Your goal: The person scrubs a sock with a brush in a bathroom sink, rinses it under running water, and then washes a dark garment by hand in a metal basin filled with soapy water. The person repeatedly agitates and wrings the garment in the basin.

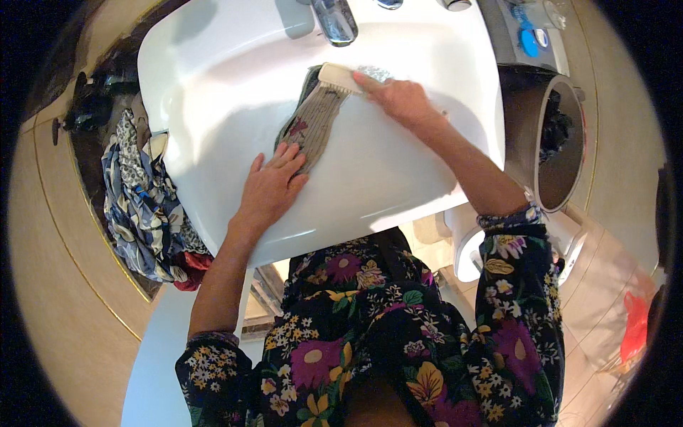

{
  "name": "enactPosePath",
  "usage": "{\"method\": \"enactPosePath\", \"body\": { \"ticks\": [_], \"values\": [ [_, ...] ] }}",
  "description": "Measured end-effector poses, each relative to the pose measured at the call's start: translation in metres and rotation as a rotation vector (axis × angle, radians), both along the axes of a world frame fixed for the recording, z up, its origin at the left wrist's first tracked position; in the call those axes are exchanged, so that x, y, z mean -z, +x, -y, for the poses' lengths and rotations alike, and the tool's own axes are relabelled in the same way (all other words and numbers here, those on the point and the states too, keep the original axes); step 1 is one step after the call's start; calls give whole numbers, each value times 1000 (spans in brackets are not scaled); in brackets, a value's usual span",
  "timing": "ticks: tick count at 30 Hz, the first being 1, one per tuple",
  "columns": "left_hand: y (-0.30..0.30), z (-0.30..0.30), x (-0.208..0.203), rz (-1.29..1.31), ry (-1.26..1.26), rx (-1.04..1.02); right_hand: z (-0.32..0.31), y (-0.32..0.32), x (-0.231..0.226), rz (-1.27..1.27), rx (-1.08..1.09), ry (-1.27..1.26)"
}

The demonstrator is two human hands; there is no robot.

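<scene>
A wet, ribbed grey-brown sock (pixel 319 127) with a dark red motif lies stretched out against the sloping inside of the white sink (pixel 398 174). My left hand (pixel 270 186) lies flat on its lower end, fingers extended and apart. In my right hand (pixel 402 103) is a pale scrubbing brush (pixel 336 76), gripped by its handle. Its bristles rest on the sock's upper end, below the tap. A dark green-grey part of the fabric shows along the sock's left edge. Suds (pixel 373 72) cling to the sink beside the brush.
A chrome tap (pixel 334 21) juts over the sink's far edge. Patterned clothes (pixel 139 206) are heaped at the left. On the right stand a lined bin (pixel 558 142) and a ledge with a blue-capped bottle (pixel 528 43). A toilet (pixel 467 257) sits below right.
</scene>
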State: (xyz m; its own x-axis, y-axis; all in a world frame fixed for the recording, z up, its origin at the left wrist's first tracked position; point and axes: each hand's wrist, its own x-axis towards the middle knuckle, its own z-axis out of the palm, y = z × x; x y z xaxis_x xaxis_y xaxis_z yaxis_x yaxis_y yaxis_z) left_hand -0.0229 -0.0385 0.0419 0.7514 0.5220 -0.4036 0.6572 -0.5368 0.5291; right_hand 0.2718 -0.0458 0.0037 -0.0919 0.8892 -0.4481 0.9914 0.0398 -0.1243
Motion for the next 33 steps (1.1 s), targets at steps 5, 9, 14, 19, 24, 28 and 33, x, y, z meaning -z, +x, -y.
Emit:
{"method": "enactPosePath", "body": {
  "ticks": [5, 9, 14, 19, 24, 28, 33],
  "values": [
    [1, 3, 4, -11, 12, -12, 36, -57, 5, -167, -192, 197],
    [-1, 0, 4, 14, 32, -14, 3, 4, 10, -31, -12, 59],
    [0, 2, 3, 2, 23, -32, 21, -8, 6, -7, -117, 235],
    [-5, 5, 5, 25, 51, -1, 28, -35, 23, -40, -208, 203],
    [-6, 12, -4, -64, 113, 5, 2, 14, -7, 130, -7, 26],
    [-3, 23, -11, -146, 156, -66, 45, -55, -5, -143, -277, 173],
    [-11, 21, -16, -99, 157, -98, 12, 19, 13, 74, -122, 101]
  ]
}}
